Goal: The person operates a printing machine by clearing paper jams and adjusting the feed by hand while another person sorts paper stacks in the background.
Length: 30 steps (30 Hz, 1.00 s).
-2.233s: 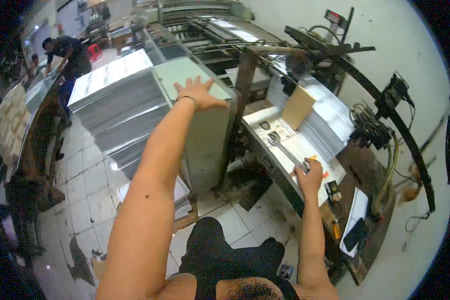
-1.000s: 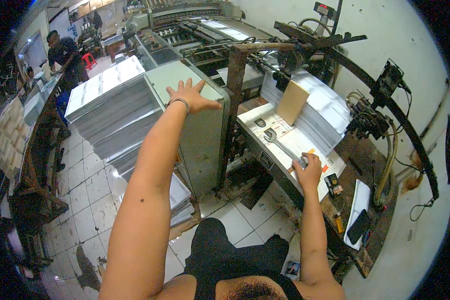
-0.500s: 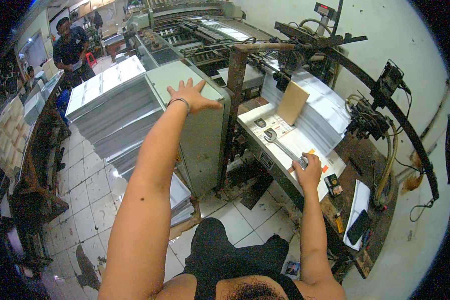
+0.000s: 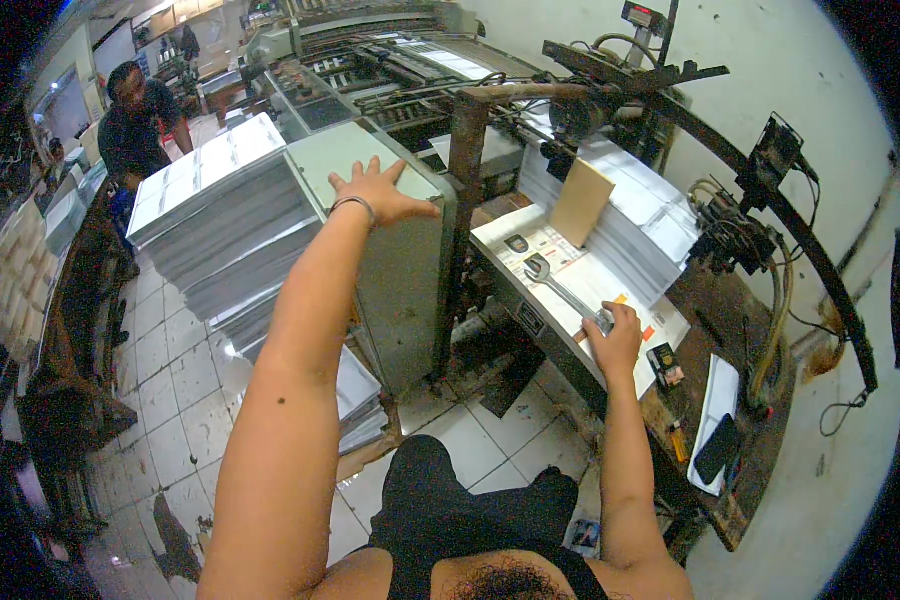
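Note:
My left hand (image 4: 372, 192) lies with its fingers spread on the pale green top of a metal machine cabinet (image 4: 395, 290), a band round the wrist. On the right, my right hand (image 4: 615, 342) is at the near end of a large open-ended wrench (image 4: 565, 290), thumb on one side and curled fingers on the other. The wrench lies slantwise over a printed sheet (image 4: 510, 236) on the dark worktable. Part of its near end is hidden by the hand. Beyond the wrench, a tan block (image 4: 582, 203) stands upright against a tall stack of white paper (image 4: 632, 215).
A matchbox-sized dark pack (image 4: 664, 365), a yellow lighter (image 4: 679, 443) and a black phone (image 4: 716, 449) are on the table (image 4: 735, 300). Tall printed paper stacks (image 4: 220, 240) stand left of the cabinet. A person (image 4: 140, 125) bends beyond them. A curved metal arm with hoses (image 4: 770, 190) overhangs the right.
The person at the far left has leaned forward and down toward the paper stacks. My hands and the wrench stay in place; the view has shifted slightly.

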Tool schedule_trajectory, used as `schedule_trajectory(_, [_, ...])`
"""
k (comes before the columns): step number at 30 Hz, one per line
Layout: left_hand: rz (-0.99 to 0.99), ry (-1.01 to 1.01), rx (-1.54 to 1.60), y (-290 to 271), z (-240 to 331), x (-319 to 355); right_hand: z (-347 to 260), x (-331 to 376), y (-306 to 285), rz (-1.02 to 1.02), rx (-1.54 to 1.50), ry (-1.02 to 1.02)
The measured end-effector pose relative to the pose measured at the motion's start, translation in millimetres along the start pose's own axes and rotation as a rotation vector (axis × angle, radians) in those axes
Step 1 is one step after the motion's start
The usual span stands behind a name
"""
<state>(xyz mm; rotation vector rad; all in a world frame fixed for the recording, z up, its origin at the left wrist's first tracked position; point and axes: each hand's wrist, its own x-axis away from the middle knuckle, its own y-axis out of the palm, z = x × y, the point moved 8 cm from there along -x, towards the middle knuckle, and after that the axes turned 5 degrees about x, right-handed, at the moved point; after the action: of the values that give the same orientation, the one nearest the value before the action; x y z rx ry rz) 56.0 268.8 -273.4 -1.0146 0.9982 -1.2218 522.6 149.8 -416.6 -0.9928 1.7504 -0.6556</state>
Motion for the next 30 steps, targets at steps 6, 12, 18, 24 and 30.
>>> schedule_trajectory(6, [0.001,-0.009,0.006,-0.2,-1.8,0.7,-4.7,-0.1,-1.3,0.001,0.007,-0.014])
schedule_trajectory(12, [0.003,-0.010,-0.003,1.6,-1.1,-1.3,-3.2,0.6,-1.9,0.003,0.001,-0.019])
schedule_trajectory(18, [0.004,-0.007,-0.015,1.6,-1.8,-1.9,-1.9,0.2,0.4,-0.001,0.004,-0.005])
schedule_trajectory(24, [0.005,-0.007,-0.013,2.7,-3.5,-3.9,-2.7,0.5,0.1,-0.014,0.005,0.008])
schedule_trajectory(30, [-0.002,-0.003,-0.011,1.6,-2.3,-3.0,-0.4,0.3,2.3,-0.024,0.016,0.021])
